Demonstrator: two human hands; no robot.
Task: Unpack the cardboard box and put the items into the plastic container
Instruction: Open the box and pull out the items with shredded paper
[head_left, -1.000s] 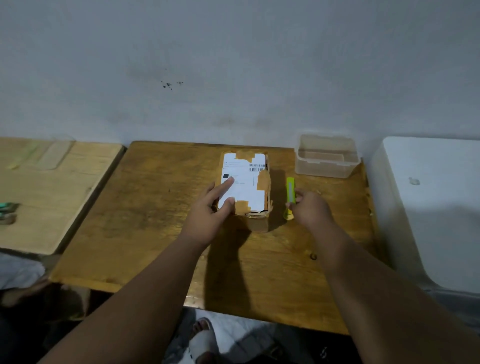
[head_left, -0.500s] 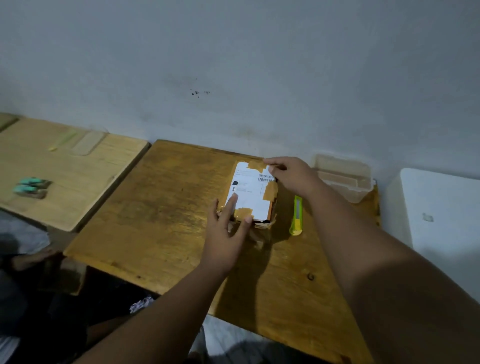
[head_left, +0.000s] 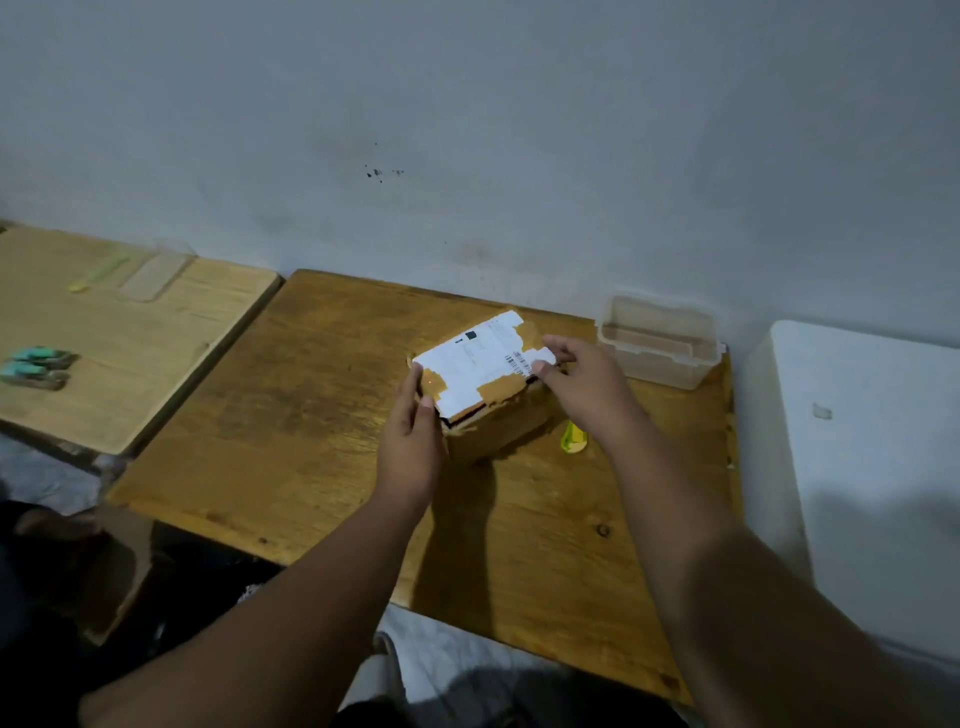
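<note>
The cardboard box sits on the wooden tabletop, towards the far edge and right of the middle, turned at a slant to the table's edges. Its top carries a white label patched with brown tape, and a dark slit shows under the top along the near side.

The left hand grips the box's near-left corner, with the thumb laid over the top and the other fingers pressed together along the left side. The right hand is at the box's right end, thumb and forefinger curled in and pinching the edge of the top by the barcode.

A yellow-green cutter lies on the tabletop just beside the box, partly hidden under the right wrist. The clear plastic container stands in the far right corner, just beyond the right hand.
</note>
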